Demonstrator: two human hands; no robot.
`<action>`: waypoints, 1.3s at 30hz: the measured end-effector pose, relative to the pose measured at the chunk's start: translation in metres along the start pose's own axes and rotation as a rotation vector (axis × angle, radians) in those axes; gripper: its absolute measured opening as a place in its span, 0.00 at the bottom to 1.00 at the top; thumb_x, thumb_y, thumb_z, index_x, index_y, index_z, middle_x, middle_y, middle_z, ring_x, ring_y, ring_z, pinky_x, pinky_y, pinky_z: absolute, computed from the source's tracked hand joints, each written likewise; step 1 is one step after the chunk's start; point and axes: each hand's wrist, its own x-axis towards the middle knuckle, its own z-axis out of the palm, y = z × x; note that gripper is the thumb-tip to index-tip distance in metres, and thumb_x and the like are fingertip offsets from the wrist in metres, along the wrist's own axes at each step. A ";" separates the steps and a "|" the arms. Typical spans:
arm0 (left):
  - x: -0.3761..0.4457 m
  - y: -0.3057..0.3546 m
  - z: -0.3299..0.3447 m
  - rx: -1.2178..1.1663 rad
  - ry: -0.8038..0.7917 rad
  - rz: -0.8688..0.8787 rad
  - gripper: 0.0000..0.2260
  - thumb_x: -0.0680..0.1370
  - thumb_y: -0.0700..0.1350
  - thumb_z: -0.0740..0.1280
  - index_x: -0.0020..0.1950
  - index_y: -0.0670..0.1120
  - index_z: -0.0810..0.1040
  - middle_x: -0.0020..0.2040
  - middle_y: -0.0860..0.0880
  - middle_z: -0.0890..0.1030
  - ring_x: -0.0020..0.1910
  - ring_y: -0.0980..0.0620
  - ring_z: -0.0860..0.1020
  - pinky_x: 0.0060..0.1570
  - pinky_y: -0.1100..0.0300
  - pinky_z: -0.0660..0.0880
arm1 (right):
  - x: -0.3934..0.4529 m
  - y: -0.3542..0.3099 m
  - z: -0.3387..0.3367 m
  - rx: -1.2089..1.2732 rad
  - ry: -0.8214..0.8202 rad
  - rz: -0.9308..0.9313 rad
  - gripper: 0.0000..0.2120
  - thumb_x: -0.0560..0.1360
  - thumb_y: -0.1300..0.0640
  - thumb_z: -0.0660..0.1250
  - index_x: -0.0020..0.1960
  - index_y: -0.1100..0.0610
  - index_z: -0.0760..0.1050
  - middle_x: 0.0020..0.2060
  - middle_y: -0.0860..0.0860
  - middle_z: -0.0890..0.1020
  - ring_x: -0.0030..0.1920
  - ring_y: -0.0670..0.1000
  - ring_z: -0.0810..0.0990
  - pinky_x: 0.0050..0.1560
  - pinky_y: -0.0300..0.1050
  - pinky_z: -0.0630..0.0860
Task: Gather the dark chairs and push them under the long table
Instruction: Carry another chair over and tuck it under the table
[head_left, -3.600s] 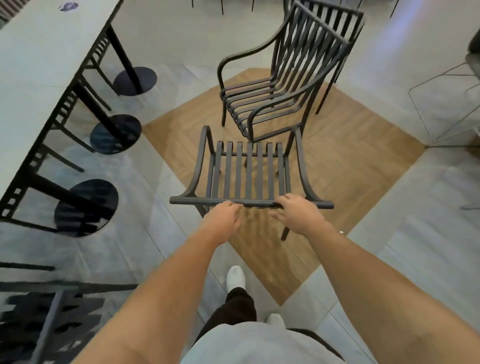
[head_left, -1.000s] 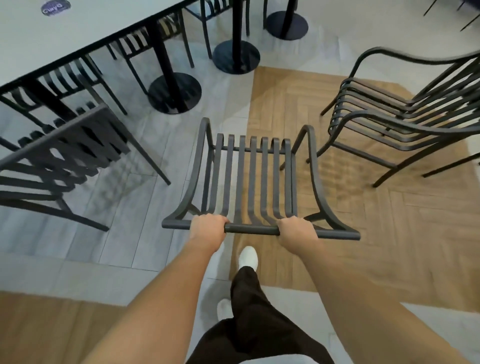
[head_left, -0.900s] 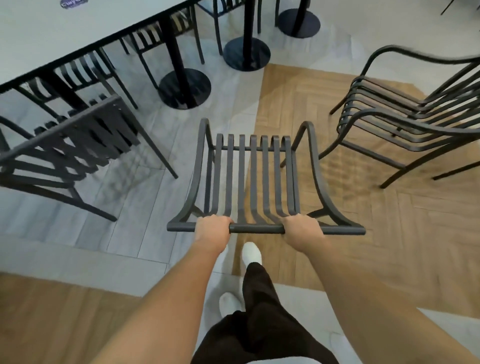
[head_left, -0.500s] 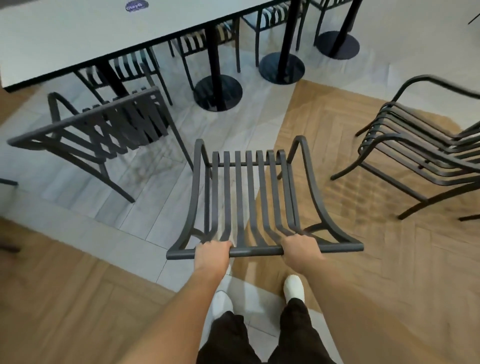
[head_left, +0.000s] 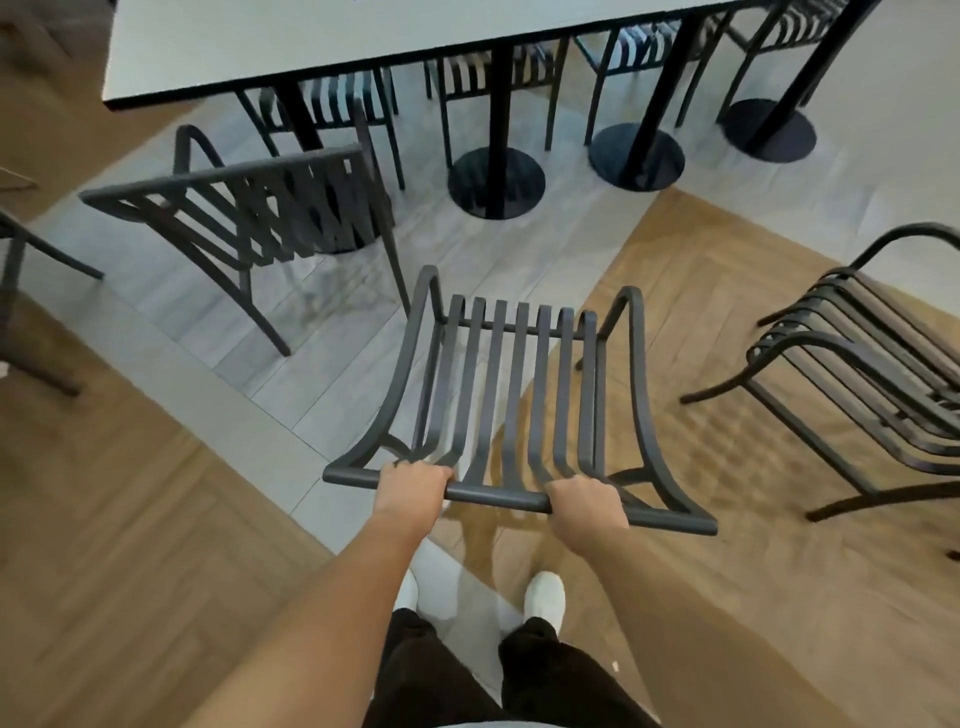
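grip: left hand (head_left: 411, 486) and right hand (head_left: 587, 506) clenched on chair (head_left: 519, 405) top rail, for steering
heading: table (head_left: 322, 41) near edge

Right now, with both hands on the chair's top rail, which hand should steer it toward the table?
Probably the left hand. The table lies ahead and left of the held chair, so the left pulls inward while the right hand pushes.

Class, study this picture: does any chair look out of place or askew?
Yes. The left chair stands skewed at the table's end, not tucked under. The stacked chairs sit apart on the wood floor at the right. The held chair, gripped by the left hand and right hand, is also short of the table.
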 end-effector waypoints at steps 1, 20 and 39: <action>0.001 0.007 -0.004 0.003 -0.007 -0.003 0.15 0.81 0.40 0.60 0.63 0.56 0.76 0.55 0.50 0.81 0.57 0.46 0.78 0.59 0.51 0.70 | 0.001 0.008 -0.002 -0.010 0.009 -0.013 0.08 0.80 0.56 0.62 0.54 0.53 0.79 0.46 0.50 0.83 0.48 0.55 0.83 0.47 0.49 0.76; 0.104 0.092 -0.087 -0.090 -0.029 -0.062 0.10 0.82 0.41 0.62 0.62 0.51 0.76 0.53 0.47 0.82 0.55 0.44 0.80 0.57 0.49 0.72 | 0.091 0.129 -0.080 -0.092 -0.015 -0.047 0.11 0.81 0.58 0.61 0.59 0.51 0.79 0.46 0.50 0.80 0.49 0.54 0.81 0.48 0.48 0.76; 0.319 0.085 -0.208 -0.149 -0.057 -0.144 0.13 0.81 0.37 0.63 0.62 0.51 0.76 0.53 0.48 0.82 0.54 0.43 0.81 0.57 0.46 0.75 | 0.300 0.211 -0.230 -0.078 -0.057 -0.065 0.12 0.79 0.57 0.61 0.57 0.48 0.79 0.46 0.48 0.82 0.49 0.53 0.82 0.51 0.50 0.79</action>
